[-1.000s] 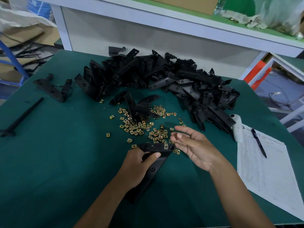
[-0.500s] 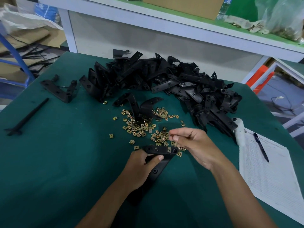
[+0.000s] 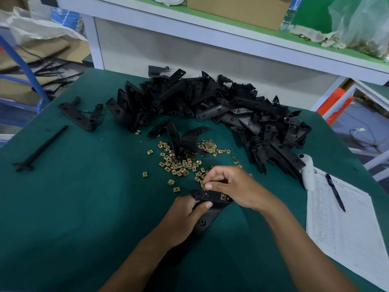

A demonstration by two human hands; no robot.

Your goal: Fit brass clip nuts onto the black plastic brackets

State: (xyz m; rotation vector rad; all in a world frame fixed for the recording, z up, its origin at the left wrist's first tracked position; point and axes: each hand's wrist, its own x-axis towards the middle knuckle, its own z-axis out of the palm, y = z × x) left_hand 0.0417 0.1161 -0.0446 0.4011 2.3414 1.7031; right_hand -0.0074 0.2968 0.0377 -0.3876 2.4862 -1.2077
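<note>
Green matting covers the table (image 3: 73, 207), with a long heap of black brackets (image 3: 221, 114) across its far side, a scatter of brass clip nuts (image 3: 181, 163) in front of it, and a paper form (image 3: 347, 224) with a pen (image 3: 335, 194) at the right edge. Near the front, the left hand (image 3: 181, 220) grips one black bracket (image 3: 207, 209) lying on the mat, a brass nut already seated near its right end. Just beyond that bracket's top bar, the right hand (image 3: 233, 188) has its fingertips curled together, pinching a clip nut (image 3: 203, 184).
</note>
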